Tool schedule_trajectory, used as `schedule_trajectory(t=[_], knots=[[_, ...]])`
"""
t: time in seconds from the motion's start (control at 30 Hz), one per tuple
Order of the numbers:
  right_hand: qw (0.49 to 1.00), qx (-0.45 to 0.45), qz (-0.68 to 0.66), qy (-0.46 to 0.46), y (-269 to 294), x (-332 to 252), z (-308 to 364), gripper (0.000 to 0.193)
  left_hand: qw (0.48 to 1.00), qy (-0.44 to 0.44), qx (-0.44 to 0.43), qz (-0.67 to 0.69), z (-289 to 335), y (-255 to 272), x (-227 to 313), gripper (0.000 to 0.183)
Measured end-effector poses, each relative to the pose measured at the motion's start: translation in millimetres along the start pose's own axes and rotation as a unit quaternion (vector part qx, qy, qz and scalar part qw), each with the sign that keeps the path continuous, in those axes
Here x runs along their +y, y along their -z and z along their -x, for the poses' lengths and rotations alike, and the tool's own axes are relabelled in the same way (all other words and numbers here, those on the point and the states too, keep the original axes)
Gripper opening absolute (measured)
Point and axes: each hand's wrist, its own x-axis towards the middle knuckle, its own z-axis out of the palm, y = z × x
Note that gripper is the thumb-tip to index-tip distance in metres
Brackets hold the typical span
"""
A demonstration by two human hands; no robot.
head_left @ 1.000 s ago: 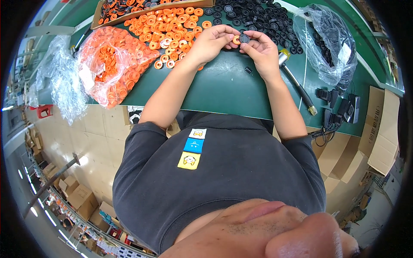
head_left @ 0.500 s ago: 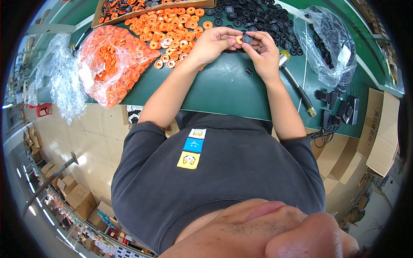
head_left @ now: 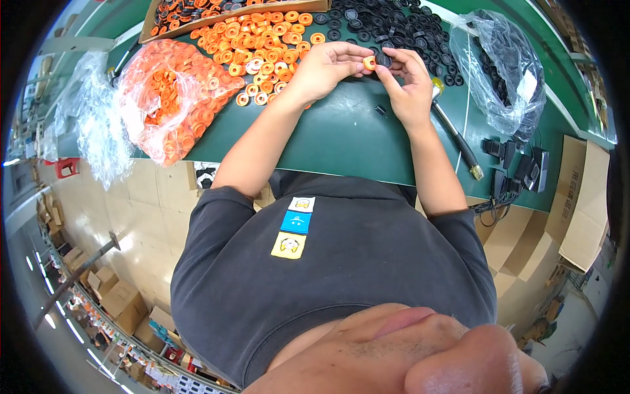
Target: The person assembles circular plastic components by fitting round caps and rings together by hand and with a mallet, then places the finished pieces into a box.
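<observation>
Far left of the left hand (head_left: 328, 71), crumpled clear plastic (head_left: 105, 141) hangs over the near edge of the green table (head_left: 328, 144); nearer that hand, a bag of orange rings (head_left: 190, 108) reaches the same edge. Loose orange rings (head_left: 262, 43) crowd its left side, and the box (head_left: 289, 7) beyond is cut off above. The left hand pinches an orange ring (head_left: 369, 63), the right hand (head_left: 410, 85) a black disc (head_left: 383, 60); both pieces have shifted slightly rightward since half a second ago. Fingers partly hide them, so contact between them is unclear. Below the hands lies open tabletop, with one small black piece (head_left: 380, 110). Black discs (head_left: 394, 29) fill the space beyond the right hand; a hammer (head_left: 459, 134) limits room just right of it.
</observation>
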Motion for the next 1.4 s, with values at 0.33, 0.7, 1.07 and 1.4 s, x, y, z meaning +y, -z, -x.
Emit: schedule_trajectory(t=[0.33,0.7,1.07,1.4], knots=[[0.993,-0.014,0.101,0.061,0,-12,-1,0.031,1.000,0.008,0.005,-0.018,2,-2,3,0.030],[0.983,-0.032,0.151,0.098,1,-15,-1,0.034,0.999,0.018,0.011,-0.031,3,-4,5,0.027],[0.981,-0.018,0.163,0.105,-1,-17,1,0.034,1.000,0.007,0.003,-0.012,1,0,-4,0.027],[0.977,-0.021,0.186,0.100,0,-19,1,0.032,0.999,0.019,0.019,0.019,2,-4,-3,0.030]])
